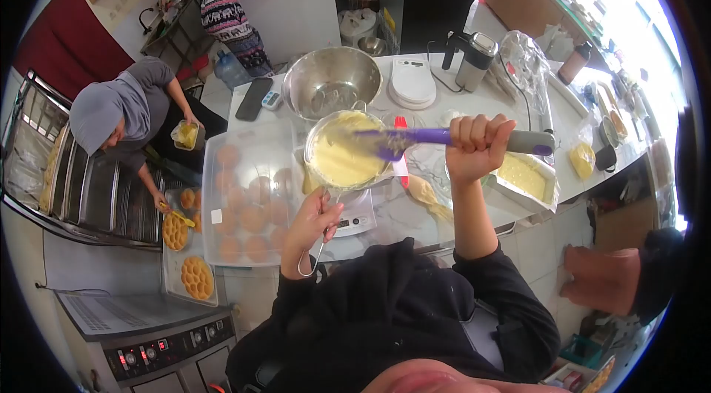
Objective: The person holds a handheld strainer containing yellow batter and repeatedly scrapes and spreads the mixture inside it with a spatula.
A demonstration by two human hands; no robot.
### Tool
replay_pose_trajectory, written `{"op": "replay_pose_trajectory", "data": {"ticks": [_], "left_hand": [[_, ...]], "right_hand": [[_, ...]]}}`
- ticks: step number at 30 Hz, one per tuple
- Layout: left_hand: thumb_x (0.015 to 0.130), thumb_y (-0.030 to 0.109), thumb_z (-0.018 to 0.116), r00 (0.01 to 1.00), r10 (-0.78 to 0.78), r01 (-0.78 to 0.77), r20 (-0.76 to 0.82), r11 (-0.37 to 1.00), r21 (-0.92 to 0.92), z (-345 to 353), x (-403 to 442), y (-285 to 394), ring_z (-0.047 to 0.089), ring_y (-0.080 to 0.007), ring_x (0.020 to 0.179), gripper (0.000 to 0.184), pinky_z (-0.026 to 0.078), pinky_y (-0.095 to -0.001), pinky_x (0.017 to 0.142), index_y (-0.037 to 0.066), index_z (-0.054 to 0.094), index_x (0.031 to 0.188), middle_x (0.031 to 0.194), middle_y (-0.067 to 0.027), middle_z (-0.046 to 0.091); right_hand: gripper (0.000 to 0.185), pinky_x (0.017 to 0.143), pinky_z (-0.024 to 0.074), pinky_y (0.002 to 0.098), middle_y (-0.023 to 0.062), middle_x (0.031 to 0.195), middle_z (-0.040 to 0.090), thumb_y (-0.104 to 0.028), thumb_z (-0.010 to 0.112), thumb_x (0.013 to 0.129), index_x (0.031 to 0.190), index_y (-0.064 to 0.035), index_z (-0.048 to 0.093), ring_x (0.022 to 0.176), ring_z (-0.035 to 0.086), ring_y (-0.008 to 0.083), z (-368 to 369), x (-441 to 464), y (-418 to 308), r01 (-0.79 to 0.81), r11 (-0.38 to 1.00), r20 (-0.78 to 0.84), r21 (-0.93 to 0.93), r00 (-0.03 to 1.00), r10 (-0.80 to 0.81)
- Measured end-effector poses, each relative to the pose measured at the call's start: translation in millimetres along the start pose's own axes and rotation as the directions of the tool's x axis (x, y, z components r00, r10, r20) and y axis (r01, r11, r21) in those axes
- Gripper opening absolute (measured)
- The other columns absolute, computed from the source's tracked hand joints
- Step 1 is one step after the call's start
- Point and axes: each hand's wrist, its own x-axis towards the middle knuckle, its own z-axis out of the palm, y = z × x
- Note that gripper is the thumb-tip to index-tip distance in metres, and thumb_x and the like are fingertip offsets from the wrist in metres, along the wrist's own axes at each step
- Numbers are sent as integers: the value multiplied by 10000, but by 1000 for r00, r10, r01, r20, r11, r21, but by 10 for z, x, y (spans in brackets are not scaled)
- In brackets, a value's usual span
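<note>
My left hand [312, 220] is closed around the wire handle of a metal sieve [309, 160]. Pale yellow batter [346, 152] fills the sieve; what lies underneath it is mostly hidden. My right hand [478, 142] grips the grey and purple handle of a spatula [437, 137], raised above the counter. Its head is smeared by motion over the batter. Close by my left hand is a white kitchen scale [357, 221]. To the right of the sieve lie a red-handled tool [401, 152] and a piping bag [428, 197].
A large steel bowl [333, 74] and a second scale [412, 84] stand behind. Left is a clear-lidded box [244, 204] of round baked goods; right, a tray of yellow batter [524, 177]. A co-worker [133, 97] brushes pastries [197, 278] at left.
</note>
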Motion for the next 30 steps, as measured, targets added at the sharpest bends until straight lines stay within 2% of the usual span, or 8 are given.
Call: {"op": "replay_pose_trajectory", "data": {"ticks": [5, 8, 15, 20, 22, 24, 27, 30], "left_hand": [[792, 113, 534, 1000, -23, 23, -4, 999, -26, -38, -18, 11, 370, -62, 339, 260, 267, -182, 302, 98, 275, 777, 503, 5, 368], [788, 113, 536, 1000, 13, -13, -2, 1000, -15, -25, 27, 55, 370, -65, 338, 260, 268, -184, 304, 99, 276, 781, 507, 3, 373], [777, 96, 536, 1000, 12, -11, -8, 1000, 26, 51, 24, 112, 377, -71, 344, 238, 277, -192, 308, 47, 321, 864, 513, -5, 380], [777, 99, 537, 997, 22, -18, -80, 998, 54, 65, 32, 21, 368, -71, 343, 245, 279, -196, 309, 27, 324, 874, 512, -11, 381], [778, 100, 537, 997, 12, -8, -74, 999, 43, 88, 73, -30, 362, -71, 339, 244, 278, -196, 307, 32, 318, 863, 509, -11, 376], [780, 100, 535, 997, -3, 7, -77, 998, 55, 95, 57, -48, 355, -72, 336, 244, 275, -197, 304, 38, 312, 856, 505, -8, 369], [784, 95, 530, 994, 16, -11, -109, 999, 41, 122, 40, -24, 347, -74, 330, 235, 269, -194, 302, 56, 308, 851, 502, -4, 359], [787, 85, 517, 990, -18, 20, -139, 1000, 15, 102, 31, -55, 346, -75, 328, 211, 269, -189, 303, 64, 319, 857, 499, -1, 356]], "right_hand": [[374, 403, 193, 220, -38, 456, 193, -326, 269, 919, 603, -125, 255, 388, 163, 72, -206, 64, 14, 71, 995, -68, -64, 995, -76], [371, 404, 193, 224, -37, 457, 197, -323, 257, 921, 609, -123, 257, 390, 169, 71, -125, -26, 99, -41, 994, -87, 104, 995, 50], [368, 384, 199, 250, -14, 431, 210, -348, 283, 907, 621, -117, 275, 364, 170, 96, -35, 313, 190, 53, 996, 261, -78, 965, -31], [428, 398, 279, 300, 54, 454, 376, -384, 472, 828, 550, -84, 344, 394, 321, 163, -78, -89, 382, -82, 993, 212, -88, 972, 99], [349, 420, 366, 293, 71, 507, 473, -171, 477, 821, 514, -28, 393, 446, 449, 145, 106, -168, 286, 65, 938, 315, -340, 948, 49], [311, 402, 356, 285, 73, 481, 458, -93, 504, 789, 502, -23, 404, 417, 445, 172, 278, -140, 133, -35, 983, 320, -180, 943, 92], [296, 386, 327, 287, 68, 452, 420, -98, 533, 781, 512, -32, 431, 382, 408, 213, 485, -135, 51, 44, 994, 505, -100, 863, 12], [294, 377, 300, 310, 70, 438, 377, -131, 558, 779, 522, -40, 447, 374, 379, 239, 430, -245, 322, 186, 940, 608, -287, 794, 29]]}}
